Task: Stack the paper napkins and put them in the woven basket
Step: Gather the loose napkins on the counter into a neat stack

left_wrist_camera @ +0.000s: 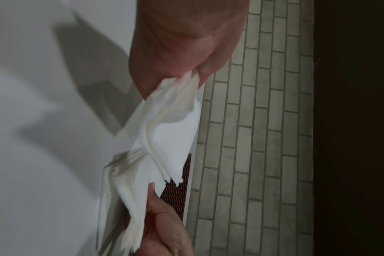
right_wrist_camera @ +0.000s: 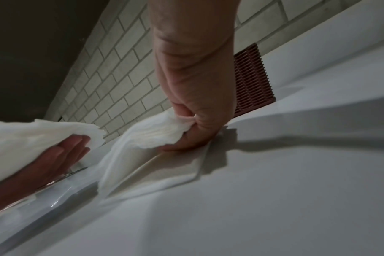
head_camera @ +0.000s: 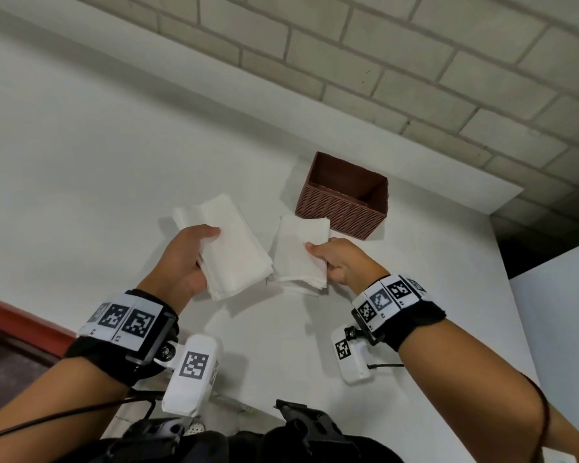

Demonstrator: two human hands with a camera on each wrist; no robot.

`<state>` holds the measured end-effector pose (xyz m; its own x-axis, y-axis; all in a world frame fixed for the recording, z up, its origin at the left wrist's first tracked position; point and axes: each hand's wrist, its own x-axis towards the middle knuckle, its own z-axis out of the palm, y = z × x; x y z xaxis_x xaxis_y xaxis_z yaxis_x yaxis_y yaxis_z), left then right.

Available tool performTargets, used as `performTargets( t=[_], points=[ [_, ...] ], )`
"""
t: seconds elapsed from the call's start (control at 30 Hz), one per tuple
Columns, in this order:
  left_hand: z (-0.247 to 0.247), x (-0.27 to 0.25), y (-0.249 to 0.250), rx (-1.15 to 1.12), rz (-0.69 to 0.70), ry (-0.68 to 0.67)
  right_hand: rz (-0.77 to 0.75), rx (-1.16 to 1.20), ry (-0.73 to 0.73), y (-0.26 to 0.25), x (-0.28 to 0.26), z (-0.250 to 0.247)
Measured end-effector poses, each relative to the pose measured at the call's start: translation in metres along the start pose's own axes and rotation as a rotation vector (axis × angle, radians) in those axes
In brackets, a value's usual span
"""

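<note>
My left hand (head_camera: 194, 252) grips a thick stack of white paper napkins (head_camera: 234, 248) raised off the white table (head_camera: 81, 162), thumb on top and fingers beneath. Just to its right, my right hand (head_camera: 328, 259) pinches the near corner of a second napkin stack (head_camera: 298, 252), lifted at that corner; a loose napkin (head_camera: 301, 291) lies flat under it. The brown woven basket (head_camera: 345, 198) stands empty behind the right stack. In the right wrist view my right hand (right_wrist_camera: 193, 131) pinches the napkin stack (right_wrist_camera: 156, 135), with the basket (right_wrist_camera: 252, 78) behind.
A pale brick wall (head_camera: 415, 61) runs behind the table. The table's right edge (head_camera: 502, 248) drops to a dark gap beyond the basket. A red-edged surface (head_camera: 20, 315) lies at the near left. Bare tabletop stretches to the left and in front of the napkins.
</note>
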<state>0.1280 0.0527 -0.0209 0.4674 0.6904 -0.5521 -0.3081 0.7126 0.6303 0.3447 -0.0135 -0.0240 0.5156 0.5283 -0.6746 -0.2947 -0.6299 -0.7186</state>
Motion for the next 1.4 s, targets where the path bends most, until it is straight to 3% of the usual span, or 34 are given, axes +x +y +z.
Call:
performTargets(
  t=[0.27,0.4,0.47,0.57,0.7,0.87,0.97,1.07,1.13,1.2,1.3,1.4],
  points=[
    [0.001,-0.001,-0.002,0.009,-0.012,-0.002,-0.088,-0.128,0.038,0.007,-0.004,0.006],
    [0.002,0.000,-0.003,0.020,-0.020,-0.001,-0.321,-0.619,0.184,0.011,-0.007,0.010],
    [0.005,0.000,-0.004,0.031,-0.027,-0.011,-0.314,-0.859,0.256,0.012,-0.008,0.014],
    [0.010,0.002,-0.005,0.043,-0.036,-0.030,-0.235,-0.979,0.293,0.009,-0.007,0.015],
    [0.015,0.006,-0.008,0.065,-0.041,-0.047,-0.284,-0.771,0.157,0.005,-0.007,0.010],
    [0.015,0.009,-0.008,0.092,-0.015,-0.050,-0.258,-0.555,0.134,0.004,-0.021,0.009],
    [0.016,0.009,-0.008,0.127,0.010,-0.055,-0.376,-0.660,0.199,-0.014,-0.044,-0.004],
    [0.022,0.009,-0.008,0.146,0.050,-0.069,-0.586,-0.691,0.258,-0.044,-0.076,-0.021],
    [0.029,0.007,-0.010,0.150,0.067,-0.102,-0.671,-0.462,0.110,-0.059,-0.098,-0.025],
    [0.038,0.005,-0.012,0.124,0.052,-0.127,-0.646,-0.269,-0.045,-0.062,-0.108,-0.018],
    [0.055,0.000,-0.014,0.076,0.013,-0.208,-0.612,-0.376,-0.077,-0.046,-0.103,0.004],
    [0.064,-0.002,-0.016,0.044,0.032,-0.203,-0.605,-0.423,-0.066,-0.028,-0.090,0.013]
  ],
)
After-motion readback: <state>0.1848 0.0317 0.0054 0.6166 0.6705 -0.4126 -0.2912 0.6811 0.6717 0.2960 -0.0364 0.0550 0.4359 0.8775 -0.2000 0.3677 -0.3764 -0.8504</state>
